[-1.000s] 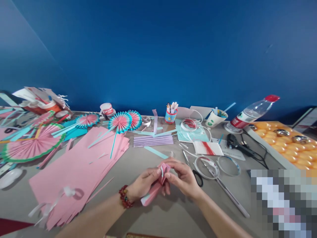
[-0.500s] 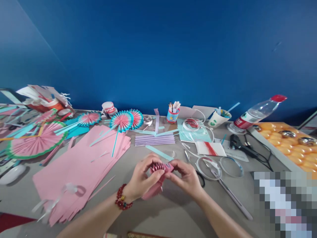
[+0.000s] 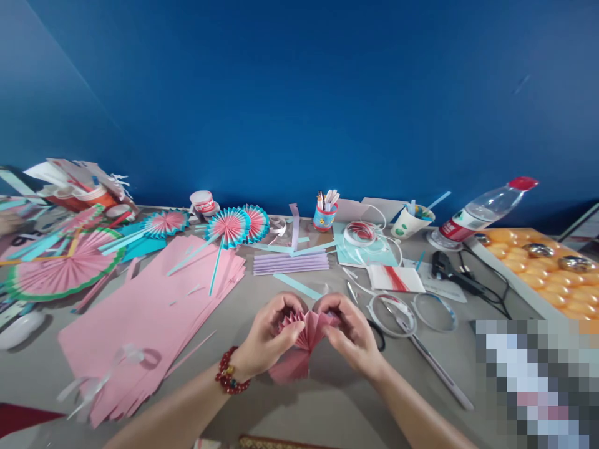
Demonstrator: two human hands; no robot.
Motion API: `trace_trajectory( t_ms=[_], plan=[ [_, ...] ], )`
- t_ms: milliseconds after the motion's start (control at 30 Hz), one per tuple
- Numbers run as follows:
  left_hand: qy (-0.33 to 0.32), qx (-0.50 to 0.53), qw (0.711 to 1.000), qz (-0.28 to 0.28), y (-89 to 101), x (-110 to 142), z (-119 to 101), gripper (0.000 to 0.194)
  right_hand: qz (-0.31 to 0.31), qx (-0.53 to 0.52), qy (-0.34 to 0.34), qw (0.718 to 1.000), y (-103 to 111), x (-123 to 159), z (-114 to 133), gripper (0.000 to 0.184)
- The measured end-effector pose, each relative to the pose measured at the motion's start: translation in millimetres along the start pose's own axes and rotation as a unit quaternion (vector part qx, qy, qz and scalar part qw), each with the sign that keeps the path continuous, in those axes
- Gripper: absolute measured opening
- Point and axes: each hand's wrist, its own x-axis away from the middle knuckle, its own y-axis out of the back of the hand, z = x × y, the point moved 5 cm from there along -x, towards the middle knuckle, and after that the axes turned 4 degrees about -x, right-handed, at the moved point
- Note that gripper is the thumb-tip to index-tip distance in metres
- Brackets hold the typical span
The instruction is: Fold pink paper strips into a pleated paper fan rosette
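A pleated pink paper fan [image 3: 309, 332] is held up between both hands over the grey table. Its folds are partly spread, and a flat pink part hangs below. My left hand [image 3: 276, 330], with a red bead bracelet at the wrist, pinches the bunched pleats between thumb and fingers. Opposite it, my right hand [image 3: 349, 329] grips the fan's right edge with thumb and forefinger. Just beyond the hands lie a pale blue paper strip [image 3: 297, 286] and a folded lilac paper [image 3: 291, 263].
Pink paper sheets [image 3: 135, 312] lie left, with finished round fans [image 3: 228, 226] behind. To the right are scissors [image 3: 440, 368], tape rings [image 3: 392, 315], a plastic bottle [image 3: 482, 215] and a pen holder [image 3: 325, 217]. Another person's hand [image 3: 10, 222] shows at the far left.
The right hand has drawn the fan's pleats further open, so more of its folds show between the hands. A person's hand has come into view at the far left.
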Motion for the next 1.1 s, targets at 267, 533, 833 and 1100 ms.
trace_trajectory(
  t_ms=[267, 533, 833, 1100],
  plan=[
    [-0.012, 0.001, 1.000, -0.008, -1.4, 0, -1, 0.010, -0.031, 0.054, 0.008, 0.998, -3, 2, -1, 0.006],
    [-0.028, -0.137, 0.990, -0.012, -0.4, 0, -17, 0.011, 0.013, 0.127, 0.086, 0.988, -9, 1, 15, 0.015],
    [-0.045, -0.116, 0.992, 0.017, -0.2, -3, -23, 0.011, 0.007, 0.146, 0.116, 0.982, -14, 1, 18, 0.014],
    [-0.011, -0.087, 0.996, 0.025, -1.6, -4, -23, 0.011, -0.006, 0.129, 0.117, 0.985, -12, 0, 23, 0.015]
  ],
)
